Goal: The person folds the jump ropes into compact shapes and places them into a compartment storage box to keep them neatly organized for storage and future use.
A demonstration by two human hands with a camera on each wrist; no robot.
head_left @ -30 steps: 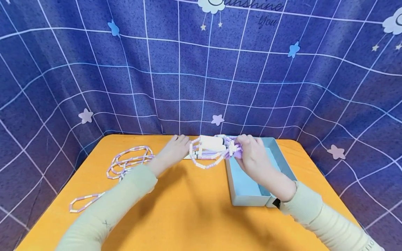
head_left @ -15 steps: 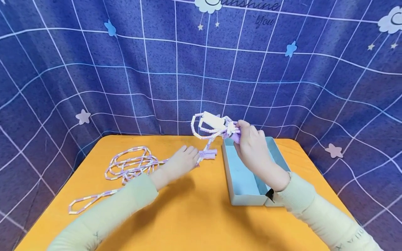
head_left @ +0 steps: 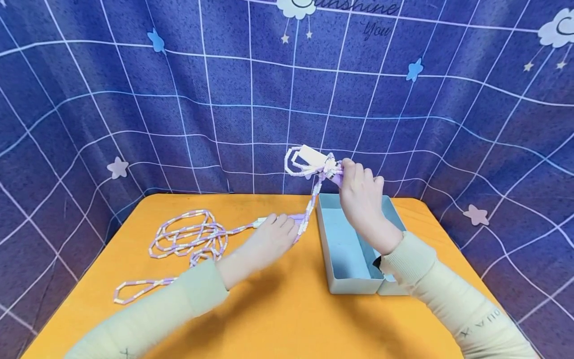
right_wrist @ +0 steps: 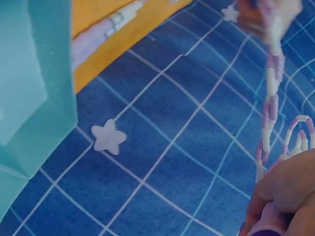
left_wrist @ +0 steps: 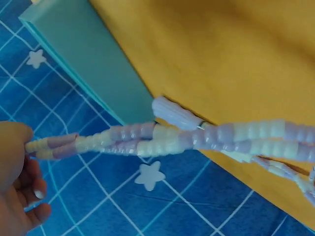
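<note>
Above the box's [head_left: 347, 279] far rim, right hand [head_left: 362, 199] fingers gripping the bead rope [head_left: 309, 164], left hand [head_left: 273, 239] fingers loose on its strand

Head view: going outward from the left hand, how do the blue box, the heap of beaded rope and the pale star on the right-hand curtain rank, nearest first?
From the left hand:
1. Blue box, just to its right on the table.
2. Rope heap, to its left.
3. Pale star, far right on the curtain.
</note>
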